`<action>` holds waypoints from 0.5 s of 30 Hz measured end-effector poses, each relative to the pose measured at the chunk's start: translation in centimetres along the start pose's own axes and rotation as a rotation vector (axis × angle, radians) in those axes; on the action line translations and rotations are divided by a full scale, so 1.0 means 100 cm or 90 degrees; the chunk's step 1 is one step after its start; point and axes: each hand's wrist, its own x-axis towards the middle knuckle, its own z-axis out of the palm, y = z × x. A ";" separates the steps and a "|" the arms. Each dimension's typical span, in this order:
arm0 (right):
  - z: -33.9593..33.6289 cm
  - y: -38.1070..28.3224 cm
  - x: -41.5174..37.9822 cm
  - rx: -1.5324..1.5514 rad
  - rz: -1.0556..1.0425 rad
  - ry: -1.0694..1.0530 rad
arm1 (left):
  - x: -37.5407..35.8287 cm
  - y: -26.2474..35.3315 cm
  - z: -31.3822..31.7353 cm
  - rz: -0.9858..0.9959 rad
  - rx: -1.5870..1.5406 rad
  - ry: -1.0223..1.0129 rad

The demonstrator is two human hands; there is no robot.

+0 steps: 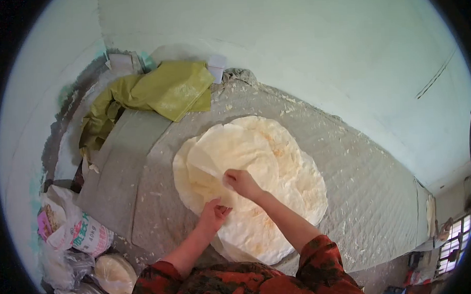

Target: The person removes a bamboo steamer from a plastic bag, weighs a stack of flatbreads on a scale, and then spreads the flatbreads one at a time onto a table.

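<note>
Large, thin, round flatbreads (304, 188) lie overlapping in a pile on the quilted grey cloth. My right hand (243, 184) is closed over the middle of the pile, pinching the edge of the top flatbread (240, 147), whose left part looks folded or lifted. Lower and to the left, my left hand (214, 214) rests at the near left edge of the pile. Its thumb and fingers are curled but apart, close to the sheet's edge, and I see nothing clearly gripped in them.
Crumbs and flakes dot the grey cloth (361, 194). An olive-green woven sack (166, 90) lies at the back left, beside a small white box (216, 69). At the lower left stand a printed white sack (88, 232) and a bag of round flatbreads (115, 275). Pale walls border the back.
</note>
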 end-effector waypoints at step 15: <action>0.031 0.067 -0.084 -0.121 -0.040 0.139 | -0.009 -0.026 0.049 0.191 0.320 0.077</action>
